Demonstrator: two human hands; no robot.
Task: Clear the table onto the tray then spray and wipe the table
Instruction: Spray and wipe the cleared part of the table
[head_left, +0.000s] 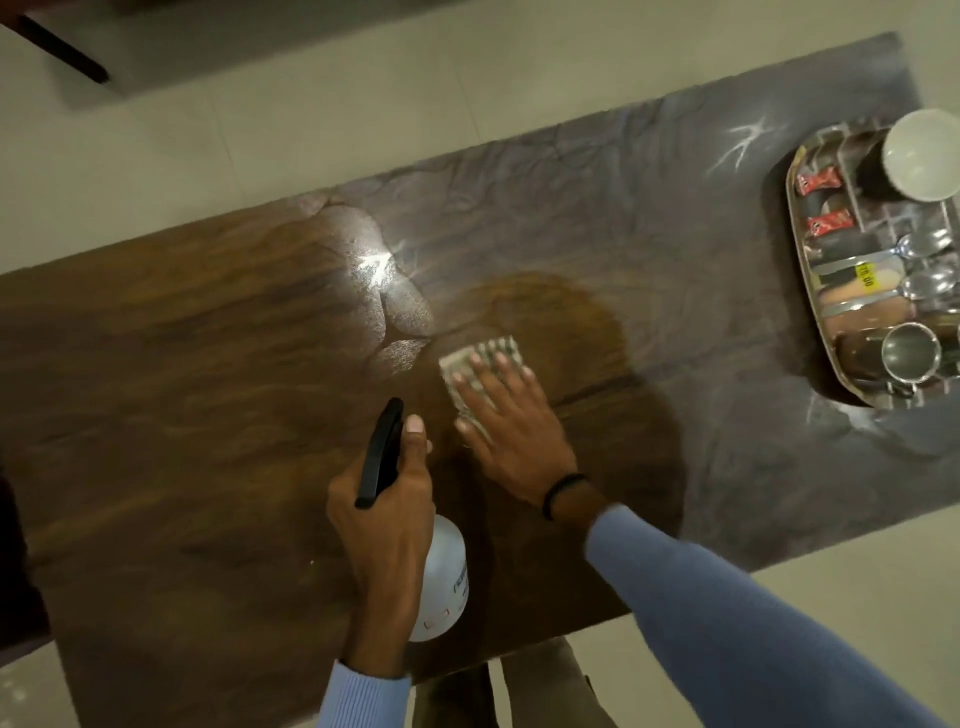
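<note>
A dark wooden table (208, 405) fills the view, with wet spray patches near its middle. My left hand (387, 514) grips a white spray bottle (444, 582) by its black trigger head (382, 452), held just above the table's near side. My right hand (511, 431) lies flat, fingers spread, pressing a small checked cloth (478, 364) onto the tabletop. At the far right stands a steel tray (821, 332) holding a white bowl (922, 156), red sachets (818, 182), spoons (919, 247) and a steel cup (909, 353).
The tray sits at the table's right end, partly cut off by the frame. Bright light reflections show on the wet surface (379, 265). Pale tiled floor (311, 130) surrounds the table, and a dark furniture leg (62, 52) stands at the top left.
</note>
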